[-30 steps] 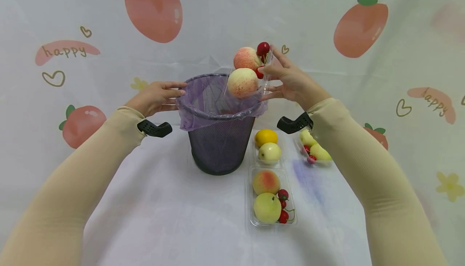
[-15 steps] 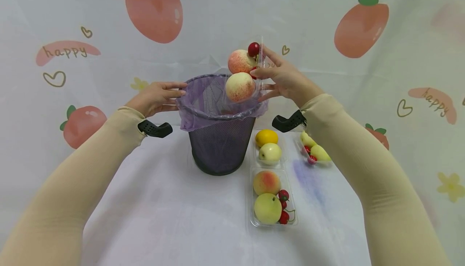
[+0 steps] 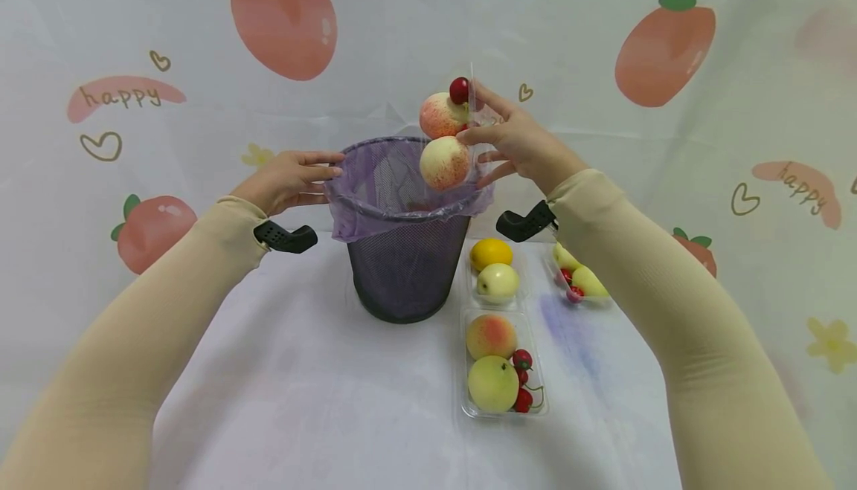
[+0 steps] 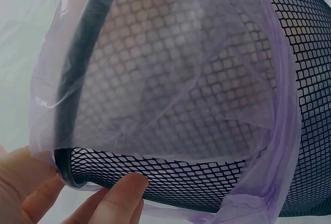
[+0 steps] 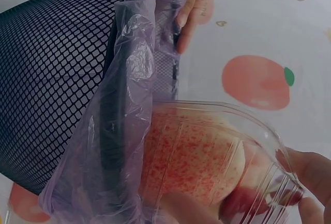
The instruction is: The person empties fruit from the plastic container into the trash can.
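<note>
My left hand (image 3: 286,179) holds the left rim of a black mesh wastebasket (image 3: 410,274), fingertips at the rim in the left wrist view. A purple bin liner (image 3: 361,222) is folded over that rim. Above the basket's right side, my right hand (image 3: 525,140) grips a clear plastic fruit box (image 5: 227,107), tipped on its side with its contents facing left. Two peaches (image 3: 445,163) and some cherries (image 3: 460,91) are in it. The peaches overlap the basket's mouth in the head view. Something reddish shows dimly inside the basket.
Right of the basket, a clear box holds a peach, a yellow-green fruit (image 3: 493,384) and cherries. Behind it is another with a lemon (image 3: 492,253) and a pale apple (image 3: 498,282). A third, with pears (image 3: 589,282) and cherries, is partly behind the right forearm.
My right hand has moved a little left with the fruit box, which has tipped more upright on its side. The left hand and the wastebasket have stayed put.
</note>
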Demonstrator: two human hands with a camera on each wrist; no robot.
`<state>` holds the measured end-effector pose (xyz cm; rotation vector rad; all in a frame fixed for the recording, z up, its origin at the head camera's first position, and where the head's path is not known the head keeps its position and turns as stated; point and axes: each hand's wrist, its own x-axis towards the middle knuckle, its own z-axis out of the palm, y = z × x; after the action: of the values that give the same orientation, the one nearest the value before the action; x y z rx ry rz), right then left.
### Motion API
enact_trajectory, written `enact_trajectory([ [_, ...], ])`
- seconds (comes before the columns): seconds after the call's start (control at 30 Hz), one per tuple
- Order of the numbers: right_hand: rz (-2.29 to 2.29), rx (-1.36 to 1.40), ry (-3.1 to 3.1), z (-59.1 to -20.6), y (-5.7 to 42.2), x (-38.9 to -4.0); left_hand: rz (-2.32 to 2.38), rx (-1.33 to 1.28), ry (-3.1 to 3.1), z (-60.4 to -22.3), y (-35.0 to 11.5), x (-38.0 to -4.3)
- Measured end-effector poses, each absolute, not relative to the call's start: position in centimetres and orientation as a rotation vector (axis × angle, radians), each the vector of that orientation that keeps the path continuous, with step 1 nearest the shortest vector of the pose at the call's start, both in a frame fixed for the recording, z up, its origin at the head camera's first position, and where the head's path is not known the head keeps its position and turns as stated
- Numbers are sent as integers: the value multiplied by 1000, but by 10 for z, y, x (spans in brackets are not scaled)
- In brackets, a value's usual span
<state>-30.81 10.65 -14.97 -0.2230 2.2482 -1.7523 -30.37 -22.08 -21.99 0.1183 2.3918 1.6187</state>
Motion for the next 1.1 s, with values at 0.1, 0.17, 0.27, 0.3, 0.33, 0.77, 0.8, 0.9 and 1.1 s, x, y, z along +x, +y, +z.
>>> enact_trajectory([
  [0.1,-1736,-216,2272,-150,106,-308,1616,116,2396,-220,-221,-304],
  [0.17,-1722,-218,2288,-149,105,-308,1615,114,2397,-220,-221,-304],
  [0.27,-1702,-231,2312,-149,104,-308,1619,113,2393,-220,-221,-303],
  [0.3,-1698,-237,2317,-149,104,-308,1622,113,2391,-220,-221,-303],
  [0.33,-1694,-241,2321,-149,103,-307,1625,114,2388,-220,-221,-303],
  [0.77,-1673,-231,2370,-147,99,-308,1659,122,2352,-219,-221,-304],
  [0.8,-1671,-230,2376,-147,99,-308,1659,123,2351,-219,-221,-304],
  [0.9,-1671,-219,2379,-148,98,-310,1660,127,2345,-219,-221,-304],
  [1.1,-1635,-219,2411,-150,97,-311,1642,126,2366,-220,-221,-305],
])
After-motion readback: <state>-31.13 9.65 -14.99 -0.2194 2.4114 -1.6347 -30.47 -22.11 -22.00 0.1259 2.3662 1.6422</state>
